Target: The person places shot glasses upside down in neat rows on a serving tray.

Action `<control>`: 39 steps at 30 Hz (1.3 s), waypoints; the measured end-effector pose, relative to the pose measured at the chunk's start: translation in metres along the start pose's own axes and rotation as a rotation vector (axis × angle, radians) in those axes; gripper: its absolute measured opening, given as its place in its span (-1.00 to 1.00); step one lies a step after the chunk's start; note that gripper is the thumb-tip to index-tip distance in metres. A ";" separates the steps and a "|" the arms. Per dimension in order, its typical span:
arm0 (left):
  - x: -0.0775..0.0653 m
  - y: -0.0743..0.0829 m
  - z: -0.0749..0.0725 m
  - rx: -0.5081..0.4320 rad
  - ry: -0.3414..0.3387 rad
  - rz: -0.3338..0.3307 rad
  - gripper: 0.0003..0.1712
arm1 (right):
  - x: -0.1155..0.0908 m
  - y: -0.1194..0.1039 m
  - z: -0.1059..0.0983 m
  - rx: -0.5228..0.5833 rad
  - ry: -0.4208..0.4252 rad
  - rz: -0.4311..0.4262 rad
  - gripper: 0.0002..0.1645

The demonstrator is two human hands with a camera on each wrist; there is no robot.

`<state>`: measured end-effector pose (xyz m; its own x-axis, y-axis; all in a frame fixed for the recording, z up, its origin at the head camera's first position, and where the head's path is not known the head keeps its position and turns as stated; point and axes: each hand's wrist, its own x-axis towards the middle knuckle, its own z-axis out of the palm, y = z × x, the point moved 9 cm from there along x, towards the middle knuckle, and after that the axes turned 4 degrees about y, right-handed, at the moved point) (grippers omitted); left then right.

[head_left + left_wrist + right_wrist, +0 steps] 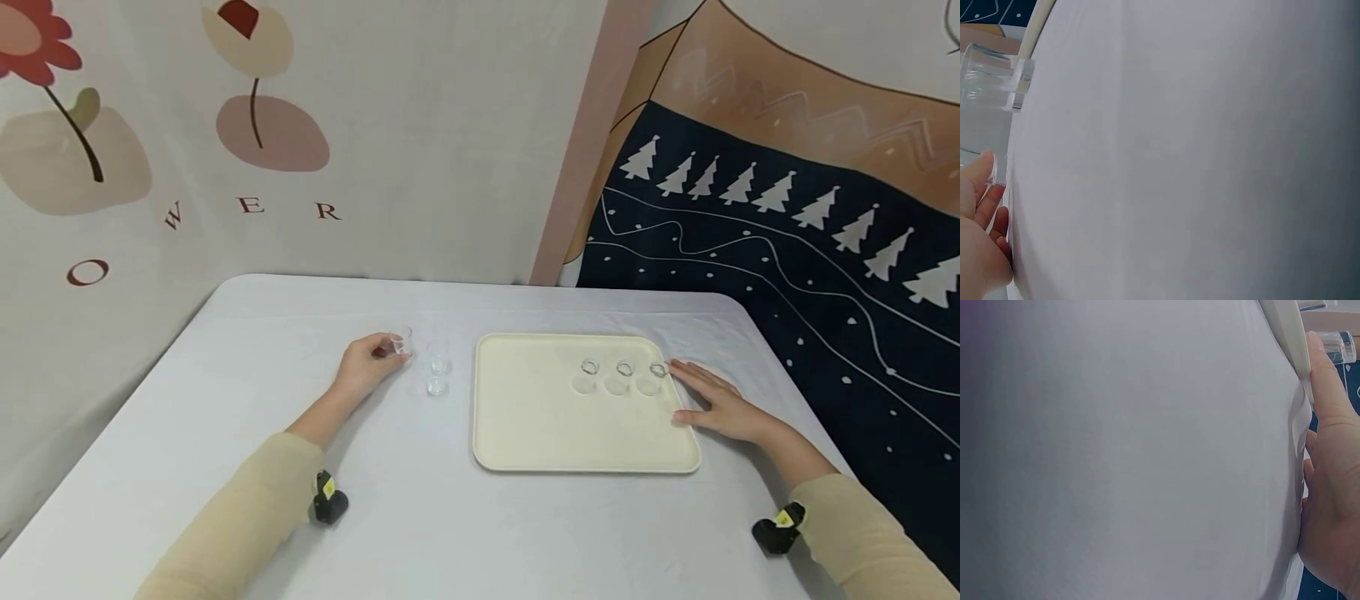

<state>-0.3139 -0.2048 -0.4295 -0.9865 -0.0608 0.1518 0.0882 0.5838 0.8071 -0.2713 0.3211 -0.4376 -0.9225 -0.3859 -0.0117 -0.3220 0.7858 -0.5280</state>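
well, beyond the left hand hangs a pale curtain with flowers and letters, and beyond the right hand a dark printed cloth with white trees. under both hands spreads a table covered in white. on it, between the two hands, lies a cream tray. beige sleeves run back from the hands, each with a small black device at its cuff. the right hand has its fingers stretched out, thumb set apart, touching the tray's near side to it. the left hand pinches a clear glass between thumb and fingers; whether its base touches the table i can't tell. just right of the left hand stands more clear glassware, overlapping, so i can't be sure of the count. three little glasses stand in a row on the tray, left of the right hand, the nearest one close beside its fingertips.
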 end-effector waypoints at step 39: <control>-0.039 0.090 -0.006 -0.190 0.007 0.260 -0.61 | 0.001 0.002 0.000 -0.005 -0.002 0.008 0.01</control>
<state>-0.2667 -0.1548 -0.3594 -0.9266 0.0652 0.3704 0.3623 0.4187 0.8327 -0.2724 0.3224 -0.4387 -0.9248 -0.3802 -0.0173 -0.3155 0.7912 -0.5239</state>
